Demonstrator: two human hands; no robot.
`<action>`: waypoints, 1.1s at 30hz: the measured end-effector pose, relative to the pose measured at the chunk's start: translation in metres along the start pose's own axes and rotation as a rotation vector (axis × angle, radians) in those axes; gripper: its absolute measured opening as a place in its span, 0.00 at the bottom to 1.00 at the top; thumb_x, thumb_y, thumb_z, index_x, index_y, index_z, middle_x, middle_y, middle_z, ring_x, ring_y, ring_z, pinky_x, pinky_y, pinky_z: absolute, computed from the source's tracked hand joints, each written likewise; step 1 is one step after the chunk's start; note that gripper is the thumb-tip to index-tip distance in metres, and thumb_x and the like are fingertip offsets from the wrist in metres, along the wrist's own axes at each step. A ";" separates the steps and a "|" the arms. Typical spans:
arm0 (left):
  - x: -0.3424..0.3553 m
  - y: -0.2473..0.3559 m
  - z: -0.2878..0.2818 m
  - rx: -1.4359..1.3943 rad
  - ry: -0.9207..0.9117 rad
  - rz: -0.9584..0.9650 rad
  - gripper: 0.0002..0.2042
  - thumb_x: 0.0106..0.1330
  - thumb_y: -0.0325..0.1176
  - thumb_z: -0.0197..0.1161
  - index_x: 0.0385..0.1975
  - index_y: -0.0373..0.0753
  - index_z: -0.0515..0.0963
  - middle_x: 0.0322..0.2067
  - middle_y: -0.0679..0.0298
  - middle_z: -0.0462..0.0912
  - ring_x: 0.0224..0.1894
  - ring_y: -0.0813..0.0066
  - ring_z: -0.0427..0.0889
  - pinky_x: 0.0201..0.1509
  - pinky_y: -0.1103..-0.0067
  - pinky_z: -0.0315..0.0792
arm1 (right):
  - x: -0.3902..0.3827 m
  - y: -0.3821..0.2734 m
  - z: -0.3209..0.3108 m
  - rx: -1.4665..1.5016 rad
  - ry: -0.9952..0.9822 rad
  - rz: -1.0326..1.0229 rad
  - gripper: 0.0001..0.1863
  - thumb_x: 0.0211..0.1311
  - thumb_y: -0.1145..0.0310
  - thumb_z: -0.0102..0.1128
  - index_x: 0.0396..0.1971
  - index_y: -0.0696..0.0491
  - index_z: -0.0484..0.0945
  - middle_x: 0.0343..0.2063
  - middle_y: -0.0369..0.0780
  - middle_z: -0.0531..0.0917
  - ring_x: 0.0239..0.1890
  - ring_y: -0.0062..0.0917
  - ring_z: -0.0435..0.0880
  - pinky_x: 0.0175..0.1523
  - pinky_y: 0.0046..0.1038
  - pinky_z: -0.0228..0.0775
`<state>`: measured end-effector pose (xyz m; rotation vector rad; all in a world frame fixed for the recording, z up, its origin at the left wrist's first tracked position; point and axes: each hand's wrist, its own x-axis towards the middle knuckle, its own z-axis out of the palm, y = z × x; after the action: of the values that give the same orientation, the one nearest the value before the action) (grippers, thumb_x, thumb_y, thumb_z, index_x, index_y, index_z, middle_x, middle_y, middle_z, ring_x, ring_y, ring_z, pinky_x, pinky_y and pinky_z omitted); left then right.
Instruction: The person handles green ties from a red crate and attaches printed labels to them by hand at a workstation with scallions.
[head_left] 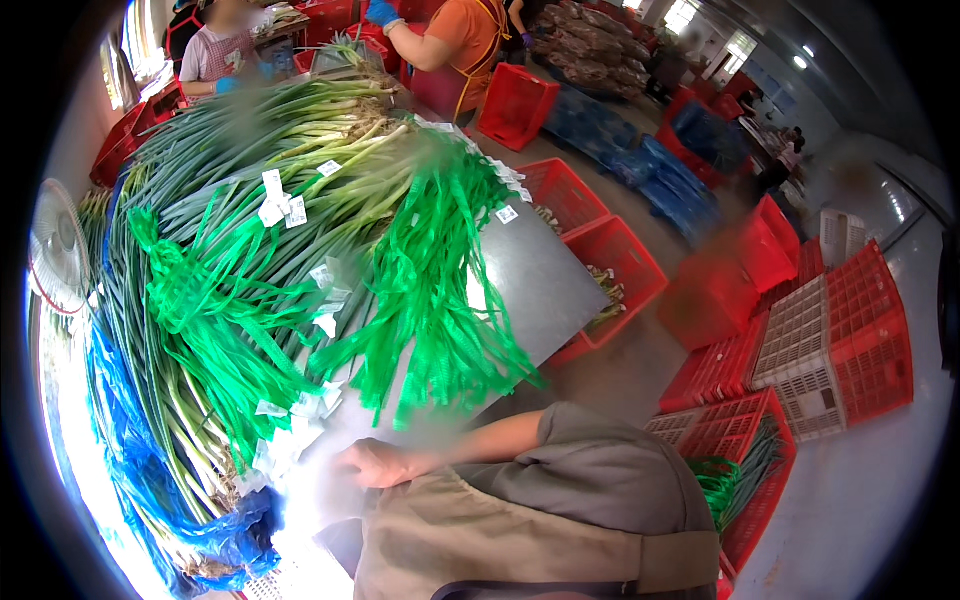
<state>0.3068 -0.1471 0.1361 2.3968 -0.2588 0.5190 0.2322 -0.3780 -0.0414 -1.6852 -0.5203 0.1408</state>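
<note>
My right hand (372,462) reaches leftward from a grey sleeve (610,470) at the lower middle, fingers curled at the bright, blurred edge of the steel table (530,280); what they hold, if anything, I cannot make out. My left hand is not in view. Nearest are white tags (285,440) on green mesh strips (215,320). A second green bundle (430,280) lies to the right, with more tags (275,200) above. Long green onions (260,130) cover the table's left and back, with blue plastic (130,430) at the lower left.
Red crates (615,260) with onions stand right of the table; stacked crates (830,340) and a crate (750,470) are at the far right. A fan (58,245) is at left. Two co-workers (450,50) (210,60) work at the back. Blue bundles (670,200) lie on the floor.
</note>
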 end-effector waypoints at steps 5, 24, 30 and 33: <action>0.002 0.001 0.003 -0.003 -0.023 0.005 0.21 0.61 0.32 0.53 0.53 0.37 0.57 0.31 0.56 0.78 0.32 0.70 0.76 0.37 0.76 0.70 | -0.001 0.007 0.000 -0.019 0.009 -0.019 0.06 0.48 0.71 0.58 0.24 0.58 0.75 0.18 0.41 0.78 0.22 0.27 0.79 0.29 0.27 0.68; -0.087 -0.027 -0.003 -0.394 -0.160 -0.193 0.28 0.60 0.34 0.54 0.59 0.39 0.51 0.35 0.55 0.78 0.34 0.68 0.77 0.39 0.74 0.72 | 0.025 0.039 0.011 0.146 0.142 -0.065 0.05 0.50 0.73 0.57 0.24 0.59 0.73 0.17 0.35 0.76 0.21 0.16 0.74 0.26 0.22 0.66; -0.170 -0.036 0.066 -0.671 -0.479 -0.567 0.28 0.63 0.32 0.52 0.61 0.40 0.48 0.37 0.54 0.76 0.39 0.67 0.76 0.43 0.72 0.72 | 0.030 0.040 0.016 0.080 0.220 -0.120 0.05 0.47 0.73 0.56 0.22 0.59 0.73 0.16 0.36 0.76 0.20 0.17 0.74 0.26 0.22 0.66; -0.178 -0.062 0.094 -0.806 -0.550 -0.625 0.31 0.63 0.28 0.54 0.63 0.46 0.45 0.40 0.56 0.73 0.42 0.71 0.72 0.45 0.73 0.70 | 0.021 0.016 0.017 0.132 0.182 -0.104 0.04 0.46 0.74 0.57 0.21 0.59 0.73 0.17 0.37 0.76 0.22 0.18 0.74 0.28 0.22 0.66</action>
<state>0.1942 -0.1517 -0.0413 1.6337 0.0595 -0.4706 0.2485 -0.3557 -0.0556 -1.5219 -0.4509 -0.0528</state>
